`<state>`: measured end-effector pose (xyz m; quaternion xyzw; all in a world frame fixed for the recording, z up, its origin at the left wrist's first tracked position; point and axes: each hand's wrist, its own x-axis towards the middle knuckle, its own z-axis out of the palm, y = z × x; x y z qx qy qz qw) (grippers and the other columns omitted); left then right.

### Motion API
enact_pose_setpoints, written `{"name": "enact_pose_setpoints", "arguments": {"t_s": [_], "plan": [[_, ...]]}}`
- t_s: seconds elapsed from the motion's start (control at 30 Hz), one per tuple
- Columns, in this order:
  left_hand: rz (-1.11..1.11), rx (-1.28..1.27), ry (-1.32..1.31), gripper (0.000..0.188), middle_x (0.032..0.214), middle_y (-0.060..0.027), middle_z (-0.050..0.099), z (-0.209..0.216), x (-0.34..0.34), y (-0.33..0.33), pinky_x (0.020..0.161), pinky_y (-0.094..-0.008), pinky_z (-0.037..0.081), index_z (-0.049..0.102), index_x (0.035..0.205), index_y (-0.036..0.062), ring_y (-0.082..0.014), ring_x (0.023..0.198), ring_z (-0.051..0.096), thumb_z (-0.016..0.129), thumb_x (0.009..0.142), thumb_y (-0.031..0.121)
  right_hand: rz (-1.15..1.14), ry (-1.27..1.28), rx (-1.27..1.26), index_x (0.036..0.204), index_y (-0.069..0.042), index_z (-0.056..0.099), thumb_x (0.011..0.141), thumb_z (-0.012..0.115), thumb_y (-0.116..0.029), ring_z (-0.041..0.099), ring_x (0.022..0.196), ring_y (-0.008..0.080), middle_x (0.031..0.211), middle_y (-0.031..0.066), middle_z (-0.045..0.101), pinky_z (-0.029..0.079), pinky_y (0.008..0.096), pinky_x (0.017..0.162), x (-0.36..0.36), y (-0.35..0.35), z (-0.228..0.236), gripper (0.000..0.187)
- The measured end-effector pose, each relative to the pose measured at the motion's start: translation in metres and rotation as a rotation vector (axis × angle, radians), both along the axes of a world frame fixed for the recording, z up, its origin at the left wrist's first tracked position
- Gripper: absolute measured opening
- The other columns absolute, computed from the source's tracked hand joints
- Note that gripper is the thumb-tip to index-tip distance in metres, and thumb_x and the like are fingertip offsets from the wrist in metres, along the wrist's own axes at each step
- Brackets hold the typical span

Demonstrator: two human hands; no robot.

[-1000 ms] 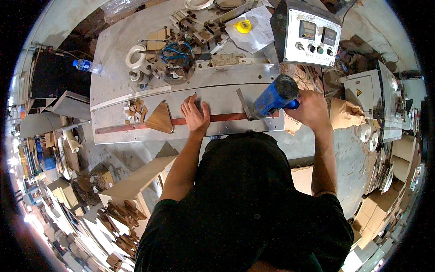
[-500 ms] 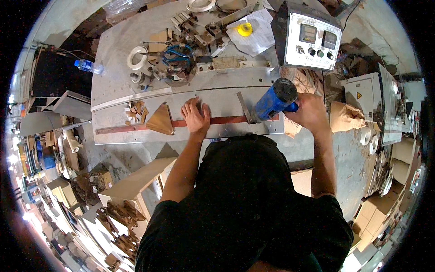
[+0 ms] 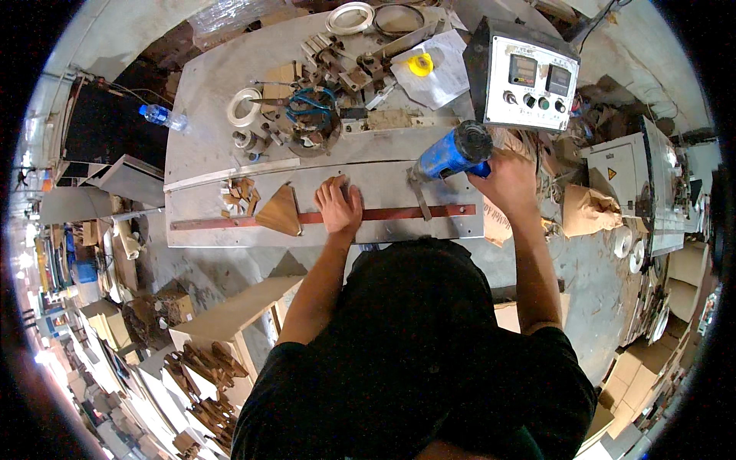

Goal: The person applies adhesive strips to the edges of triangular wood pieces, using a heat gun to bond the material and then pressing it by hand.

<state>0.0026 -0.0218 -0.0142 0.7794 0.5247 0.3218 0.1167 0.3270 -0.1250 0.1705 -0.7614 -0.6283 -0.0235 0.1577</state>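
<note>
My right hand (image 3: 509, 182) is closed round the handle of a blue power tool (image 3: 445, 156) with a round black rear end. The tool is held tilted over the right part of the metal worktable, its front pointing down and left. A thin metal strip (image 3: 422, 201) reaches from its front end across a long red-brown bar (image 3: 387, 214); whether the two are joined I cannot tell. My left hand (image 3: 337, 205) rests on the bar and table, fingers extended and holding nothing. Left of it, a triangular brown wooden piece (image 3: 280, 211) lies across the bar, beside several small wood offcuts (image 3: 241, 197).
Blue-handled scissors (image 3: 310, 105), metal parts (image 3: 349, 73), a white tape roll (image 3: 244, 107) and a yellow tape measure (image 3: 420, 64) on paper occupy the table's far side. A control box (image 3: 529, 80) stands at far right. A water bottle (image 3: 162, 116) lies at the left edge.
The blue tool and my right hand have shifted slightly away and left. The metal strip has swung from pointing away to pointing toward me across the bar. My left hand stays on the bar.
</note>
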Motion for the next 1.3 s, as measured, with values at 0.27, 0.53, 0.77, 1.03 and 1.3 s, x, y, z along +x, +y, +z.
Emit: {"name": "enact_pose_setpoints", "arguments": {"t_s": [0.27,0.53,0.77,1.03,1.3], "plan": [[-0.005,0.059,-0.019,0.036,0.123,-0.0175,0.060,-0.001,0.001,-0.001,0.108,-0.0530,0.034,0.058,0.127,0.0041,-0.0377,0.118,0.053,0.064,0.096,0.021,-0.264,0.221,-0.023,0.092,0.000,0.071,0.075,0.085,-0.037,0.071,0.069,0.0366,0.080,0.0204,0.072,0.057,0.0459,0.066,0.008,0.000,-0.031,0.042],[0.018,0.135,-0.017,0.038,0.122,-0.0157,0.060,-0.009,-0.007,-0.021,0.104,-0.0533,0.035,0.057,0.127,0.0081,-0.0371,0.117,0.053,0.067,0.091,0.017,-0.212,0.759,-0.187,0.096,0.003,0.070,0.076,0.085,-0.040,0.072,0.079,0.0313,0.087,0.0186,0.073,0.056,0.0435,0.075,0.019,0.012,-0.082,0.050],[0.111,0.017,0.096,0.037,0.121,-0.0136,0.061,-0.020,-0.037,-0.115,0.104,-0.0515,0.033,0.058,0.127,0.0096,-0.0357,0.116,0.053,0.066,0.091,0.015,-0.150,1.101,-0.296,0.097,0.000,0.067,0.083,0.081,-0.018,0.059,0.055,0.0135,0.075,0.0068,0.067,0.048,0.0318,0.050,0.019,0.044,-0.161,0.026],[0.502,-0.069,0.080,0.040,0.124,-0.0175,0.059,-0.009,-0.041,-0.170,0.107,-0.0531,0.032,0.058,0.128,0.0096,-0.0394,0.121,0.050,0.068,0.091,0.018,-0.072,1.358,-0.274,0.098,-0.003,0.064,0.089,0.079,-0.014,0.056,0.054,0.0112,0.070,0.0018,0.061,0.045,0.0293,0.049,0.020,0.042,-0.178,0.021],[0.648,0.016,0.036,0.054,0.138,-0.0200,0.052,0.016,-0.049,-0.102,0.115,-0.0580,0.024,0.052,0.137,0.0089,-0.0424,0.133,0.043,0.068,0.089,0.025,-0.183,1.396,-0.227,0.101,-0.004,0.064,0.087,0.083,-0.018,0.059,0.057,0.0116,0.076,0.0035,0.068,0.048,0.0300,0.051,0.012,0.033,-0.163,0.028]]}}
